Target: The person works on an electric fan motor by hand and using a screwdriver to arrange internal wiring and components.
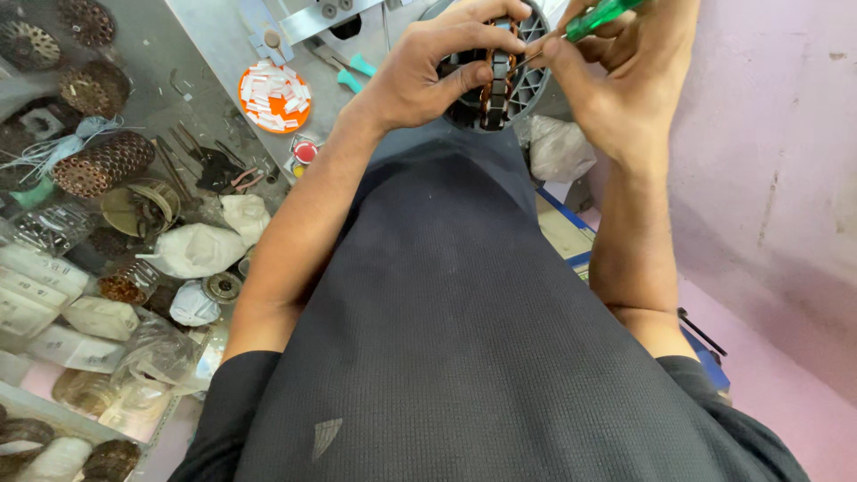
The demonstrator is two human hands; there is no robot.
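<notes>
Over cluttered bench (201, 54), left hand (428, 71) grips stator (500, 85), right hand (616, 80) screwdriver (600, 16).

Left hand (428, 71) grips motor stator (496, 89); right hand (616, 80) holds green screwdriver (600, 16).

I see a dark charcoal T-shirt of fine-ribbed knit filling the near and middle part of my view, and its short sleeves end at the upper arms on the left and right. Near the bottom, a little left of centre, a small fan-shaped grey mark is printed on the cloth. Both forearms are bare down to the left hand (424, 76) and the right hand (616, 85) at the far end, with no watch, ring or glove that I can make out.
</notes>
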